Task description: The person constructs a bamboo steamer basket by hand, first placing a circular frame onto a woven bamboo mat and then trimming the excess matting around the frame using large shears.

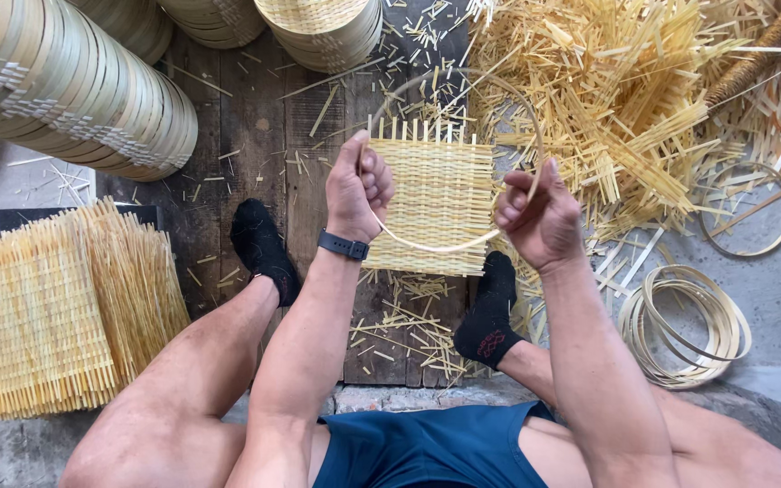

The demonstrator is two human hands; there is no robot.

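Both hands hold a thin bamboo hoop (463,246) above a square woven mat (436,203). The left hand (359,188) has its fingers closed around the hoop's left side, and the right hand (537,215) pinches the right side with curled fingers. The mat lies on the wooden floor (264,126) just beyond the fingers, between two feet in black socks (262,246). A heap of bamboo strips (616,99) lies beyond the right fingers, and stacked round frames (74,86) lie well beyond the left ones.
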